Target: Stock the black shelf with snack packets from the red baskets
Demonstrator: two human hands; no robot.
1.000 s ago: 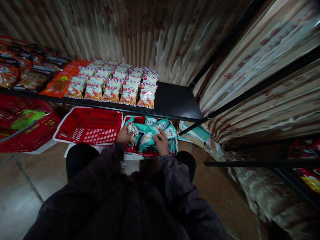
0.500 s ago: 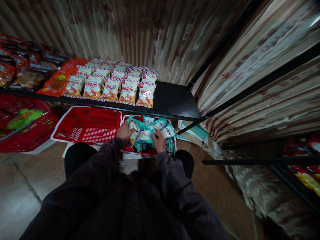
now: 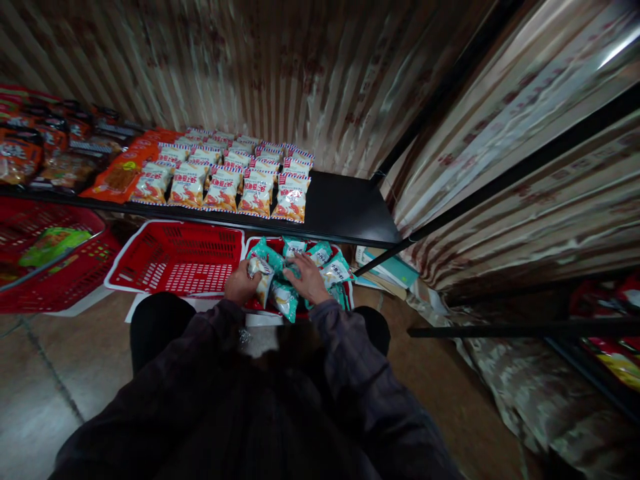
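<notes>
Several teal-and-white snack bags (image 3: 336, 268) lie heaped in a red basket (image 3: 349, 293) between my knees. At the basket's left side my left hand (image 3: 241, 285) is closed on a white snack bag (image 3: 262, 281), its thumb on top. My right hand (image 3: 307, 279) reaches in over the middle of the heap, palm down. Its fingers are stretched out and touch the bags there. One teal bag (image 3: 285, 301) tilts over the front rim between the two hands. The bottom of this basket is hidden by the bags.
A second red basket (image 3: 173, 287) with no bags showing stands at left; farther left, another red basket (image 3: 95, 257) holds a green packet. Above runs a black shelf (image 3: 345, 207) with rows of white-and-orange bags (image 3: 220, 189). Black posts (image 3: 450, 210) and books (image 3: 393, 267) are at right.
My right hand has loosened from a pinch on a teal bag and spread its fingers farther left. My left hand has closed round the white bag. The view has shifted slightly.
</notes>
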